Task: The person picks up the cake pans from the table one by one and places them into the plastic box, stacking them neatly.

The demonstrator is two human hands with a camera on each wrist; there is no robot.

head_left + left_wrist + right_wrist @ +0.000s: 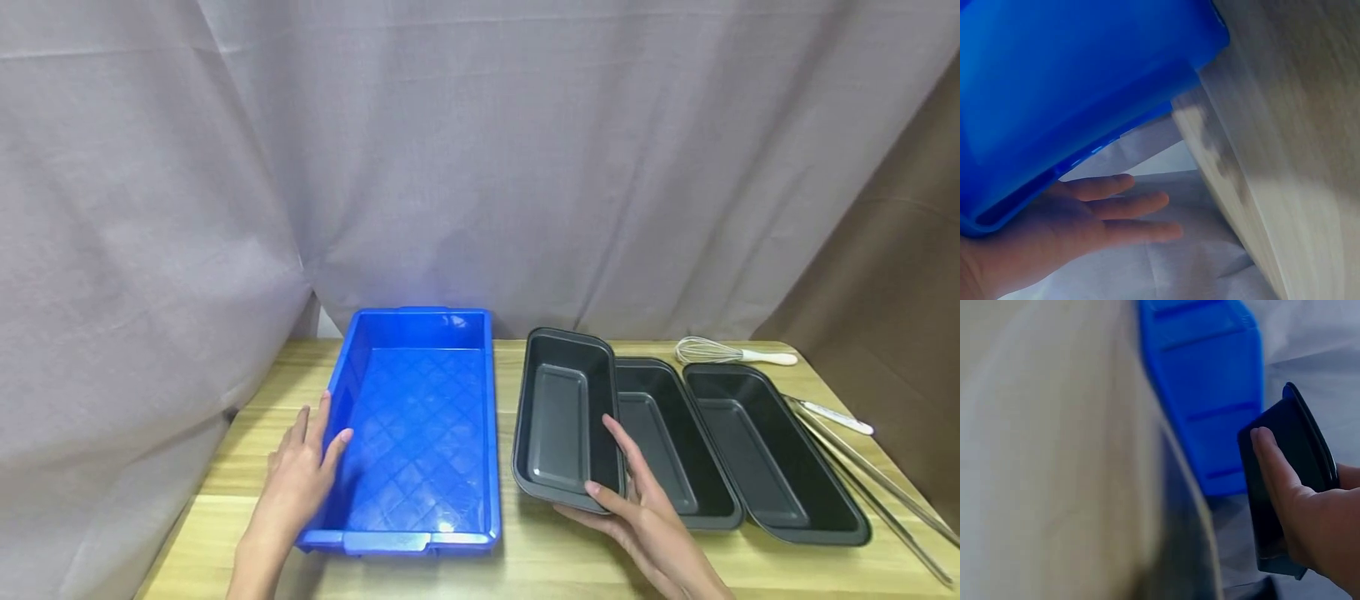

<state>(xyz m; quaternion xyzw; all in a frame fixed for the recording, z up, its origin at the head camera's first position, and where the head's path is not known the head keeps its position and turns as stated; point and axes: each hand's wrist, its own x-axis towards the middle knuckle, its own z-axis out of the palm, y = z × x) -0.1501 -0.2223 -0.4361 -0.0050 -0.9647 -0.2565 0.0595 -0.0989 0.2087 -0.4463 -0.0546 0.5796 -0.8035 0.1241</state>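
My right hand (pixel 637 517) grips a dark loaf pan (pixel 558 425) by its near right corner, thumb on the rim and fingers underneath. In the right wrist view, fingers (pixel 1272 462) press along the outer wall of this tilted loaf pan (pixel 1291 444). It is lifted off the table and overlaps a second loaf pan (pixel 667 442). At the left side of a blue plastic bin (pixel 495 467), my left hand (pixel 296 475) lies with its thumb over the rim. The left wrist view shows its other fingers (pixel 1141 231) straight along the outside of the bin (pixel 1072 81).
A third loaf pan (pixel 776 454) lies farther right. Behind it is a whisk (pixel 720 352) with a white handle. Metal tongs (pixel 877 483) and a white-handled tool (pixel 836 417) lie at the table's right edge. A grey curtain (pixel 480 167) hangs behind the wooden table (pixel 247 467).
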